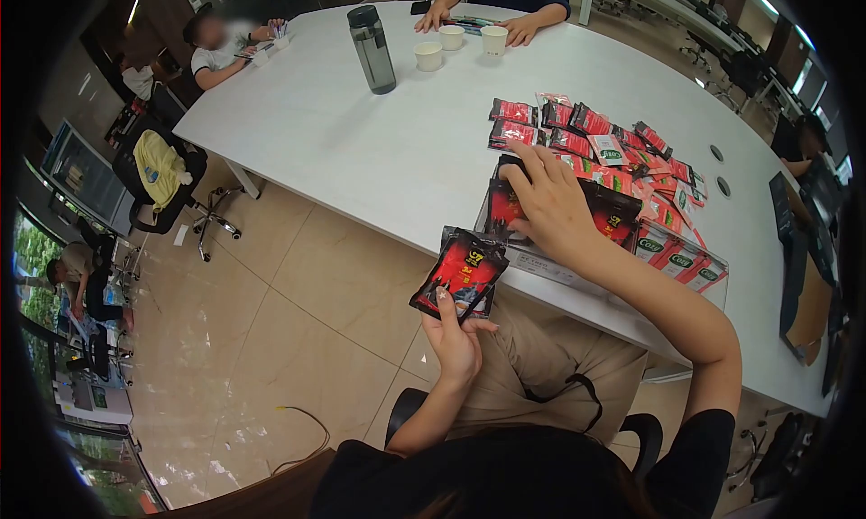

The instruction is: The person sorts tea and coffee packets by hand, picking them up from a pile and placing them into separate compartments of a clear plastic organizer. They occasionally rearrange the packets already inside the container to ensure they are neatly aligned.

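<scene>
My left hand (453, 346) is closed on a small stack of black-and-red coffee sachets (466, 271), held off the table's near edge with the thumb across the front. My right hand (557, 203) reaches over a clear plastic box (559, 274) at the edge. Its fingers are spread and bent over black-and-red sachets (618, 214) standing inside; the palm hides part of them. Red-and-white sachets (678, 259) fill the box's right section. Behind the box lies a loose heap of red, black and white sachets (586, 140).
A dark bottle (373, 52) and several paper cups (428, 56) stand farther back on the white table (298, 113). One person's hands (521, 29) rest across from me; another person (221, 50) sits at the far left. An open cardboard box (803, 284) lies right.
</scene>
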Motion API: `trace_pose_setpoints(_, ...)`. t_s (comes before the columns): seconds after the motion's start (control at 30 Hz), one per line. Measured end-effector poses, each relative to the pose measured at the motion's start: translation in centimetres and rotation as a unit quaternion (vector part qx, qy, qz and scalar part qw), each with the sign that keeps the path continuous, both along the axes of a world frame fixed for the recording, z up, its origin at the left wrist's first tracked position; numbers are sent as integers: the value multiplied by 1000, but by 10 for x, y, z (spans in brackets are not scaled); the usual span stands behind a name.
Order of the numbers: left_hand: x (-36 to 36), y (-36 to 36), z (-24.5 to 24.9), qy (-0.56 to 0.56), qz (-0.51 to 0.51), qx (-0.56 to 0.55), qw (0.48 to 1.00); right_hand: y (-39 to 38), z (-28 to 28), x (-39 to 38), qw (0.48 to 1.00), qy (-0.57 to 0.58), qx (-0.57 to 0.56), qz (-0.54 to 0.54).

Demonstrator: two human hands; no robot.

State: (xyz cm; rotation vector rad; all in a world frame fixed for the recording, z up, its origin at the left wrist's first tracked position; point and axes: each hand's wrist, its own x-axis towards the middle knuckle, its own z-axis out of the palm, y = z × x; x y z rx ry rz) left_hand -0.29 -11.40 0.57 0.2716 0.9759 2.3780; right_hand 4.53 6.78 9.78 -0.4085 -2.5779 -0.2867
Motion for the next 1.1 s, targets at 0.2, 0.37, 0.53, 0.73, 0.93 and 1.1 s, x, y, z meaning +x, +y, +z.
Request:
trace_pose_setpoints(0.2,3,-1,-2,-13,-36,24,999,-1,-4,-3,997,-39,-61,-38)
trace_pose_setpoints(0.37,6,0,-8,8,-56,16,998,-3,-3,-3,997,-48,-44,-37)
trace_pose_setpoints(0.53,10,2,4,25,-52,-12,998,-1,-4,1,1000,-8,-25,-12)
trace_pose_setpoints(0.73,9,4,3,22,-45,-19,999,-3,19,22,989,96,-80,80)
trace_pose_setpoints(0.93,9,2,-1,35,-85,12,996,-45,22,50,944,44,-316,86)
trace_pose_setpoints(1.1,15,3,-5,86,-103,53,990,-31,21,58,866,79,-487,79)
